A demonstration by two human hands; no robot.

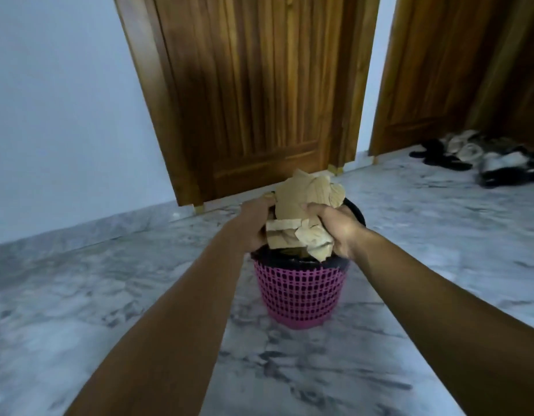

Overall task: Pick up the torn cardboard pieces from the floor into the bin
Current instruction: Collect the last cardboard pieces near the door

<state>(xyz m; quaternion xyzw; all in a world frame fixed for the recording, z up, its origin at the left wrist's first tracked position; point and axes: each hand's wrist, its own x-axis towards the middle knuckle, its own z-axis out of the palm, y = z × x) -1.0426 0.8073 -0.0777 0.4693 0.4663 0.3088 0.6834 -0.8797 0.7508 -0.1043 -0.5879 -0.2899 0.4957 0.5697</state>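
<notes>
Both hands, left hand (255, 225) and right hand (334, 229), clasp a bundle of torn cardboard pieces (301, 217) between curled fingers directly over the pink bin (300, 292), apparently positioned for dropping in.

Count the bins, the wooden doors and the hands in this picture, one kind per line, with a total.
pink bin: 1
wooden doors: 2
hands, left hand and right hand, both gripping cardboard pieces: 2
Total: 5
</notes>
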